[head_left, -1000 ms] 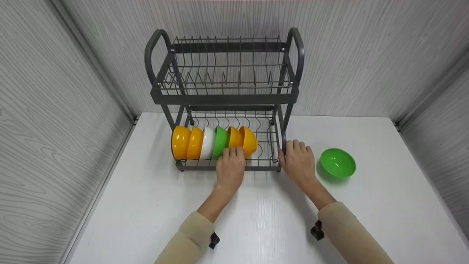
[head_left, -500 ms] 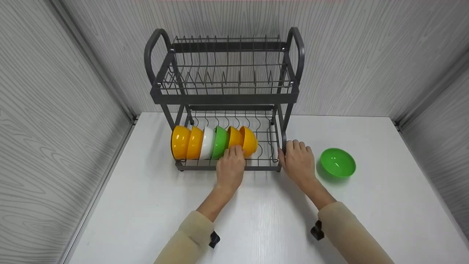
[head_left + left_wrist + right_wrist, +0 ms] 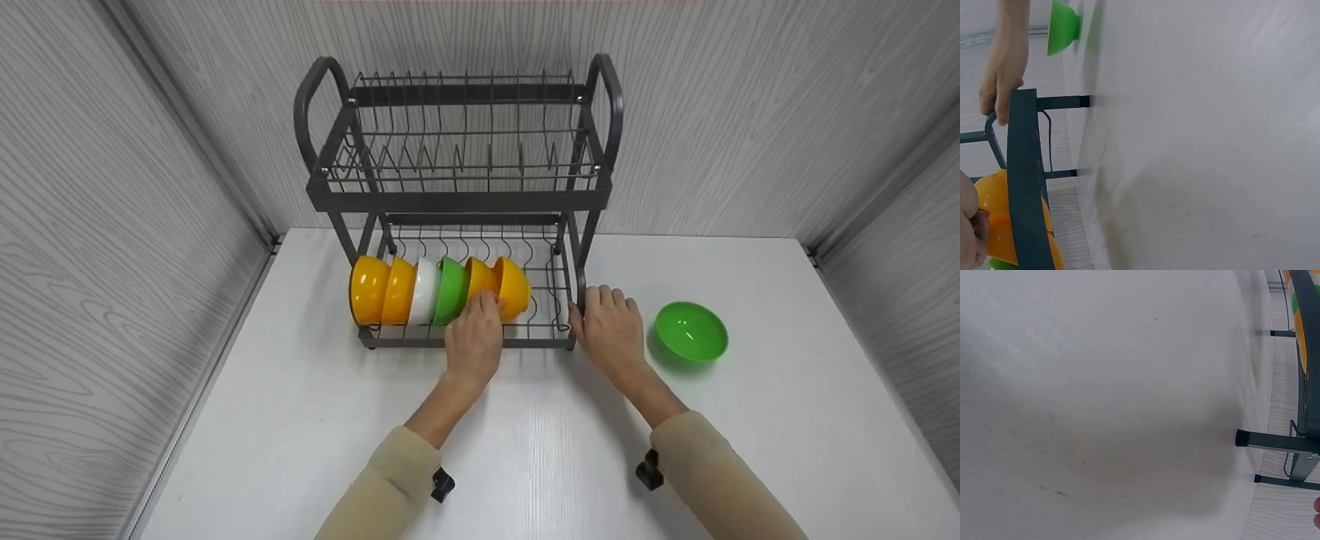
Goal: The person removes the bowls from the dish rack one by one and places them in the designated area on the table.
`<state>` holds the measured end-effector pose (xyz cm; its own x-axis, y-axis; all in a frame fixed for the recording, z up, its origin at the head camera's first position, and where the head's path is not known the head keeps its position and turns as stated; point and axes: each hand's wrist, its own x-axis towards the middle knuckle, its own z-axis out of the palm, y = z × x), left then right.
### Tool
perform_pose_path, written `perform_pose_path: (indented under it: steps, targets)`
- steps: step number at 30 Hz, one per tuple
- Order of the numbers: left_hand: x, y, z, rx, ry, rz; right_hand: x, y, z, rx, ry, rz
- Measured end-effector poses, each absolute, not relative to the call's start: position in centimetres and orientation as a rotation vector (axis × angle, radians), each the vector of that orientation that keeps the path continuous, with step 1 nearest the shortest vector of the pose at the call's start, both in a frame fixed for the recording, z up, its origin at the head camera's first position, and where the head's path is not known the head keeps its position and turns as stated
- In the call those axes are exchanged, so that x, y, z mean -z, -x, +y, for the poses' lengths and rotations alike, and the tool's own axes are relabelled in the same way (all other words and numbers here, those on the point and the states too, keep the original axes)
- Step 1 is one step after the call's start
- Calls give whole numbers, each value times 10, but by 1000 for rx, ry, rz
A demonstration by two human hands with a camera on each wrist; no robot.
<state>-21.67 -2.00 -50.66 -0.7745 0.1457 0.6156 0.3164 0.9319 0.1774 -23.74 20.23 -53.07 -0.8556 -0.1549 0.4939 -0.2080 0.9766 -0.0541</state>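
Observation:
Several bowls stand on edge in a row on the lower tier of a dark two-tier dish rack [image 3: 459, 202]. At the row's right end, my left hand [image 3: 475, 337] pinches the rim of the last orange bowl [image 3: 514, 289]; its fingertips are partly hidden. Just left of that bowl come another orange bowl [image 3: 481, 276], a green bowl [image 3: 451, 291] and a white bowl [image 3: 425, 292]. My right hand [image 3: 613, 330] grips the rack's right side rail, thumb toward the front. In the left wrist view the left fingers [image 3: 981, 225] lie between the orange bowls.
A loose green bowl [image 3: 691, 332] sits upright on the white table [image 3: 540, 442], right of my right hand. Two more orange bowls [image 3: 370, 291] fill the row's left end. Grey wood-grain panels [image 3: 750, 120] enclose the table at the back and sides.
My left hand has shifted slightly right and up. The last orange bowl has moved a little to the right, away from its neighbour. My right hand stays on the rack.

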Motion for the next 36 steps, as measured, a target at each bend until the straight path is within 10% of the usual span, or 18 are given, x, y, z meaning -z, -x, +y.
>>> perform_pose_path:
  steps: [36]
  targets:
    - [480, 220, -17, 1317, 46, -2496, 530, 237, 203, -134, -259, -2637]
